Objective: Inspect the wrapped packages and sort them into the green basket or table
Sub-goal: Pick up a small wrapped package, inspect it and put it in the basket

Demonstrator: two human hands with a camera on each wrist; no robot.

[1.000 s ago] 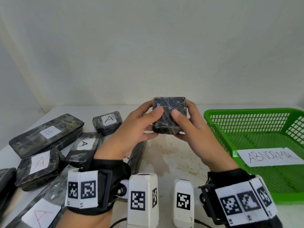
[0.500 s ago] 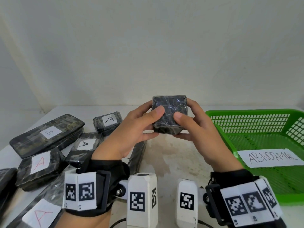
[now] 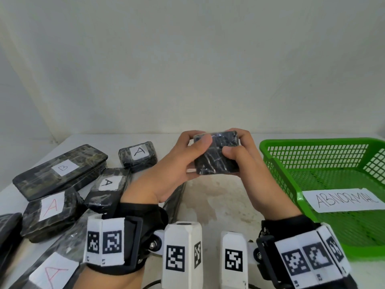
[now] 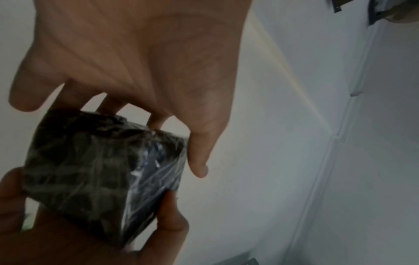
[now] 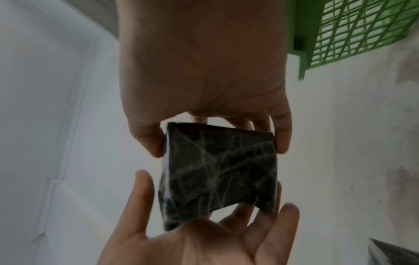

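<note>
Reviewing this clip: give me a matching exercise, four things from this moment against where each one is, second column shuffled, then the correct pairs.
Things:
1. small black plastic-wrapped package
2. white paper sign reading ABNORMAL
3. long black wrapped package labelled B
4. green plastic mesh basket

Places:
a. lying inside the basket
b. on the white table, at the right
c. held between the left hand and the right hand
d. on the table's left, among packages labelled A

Pairs: 1-c, 2-a, 3-d, 4-b
</note>
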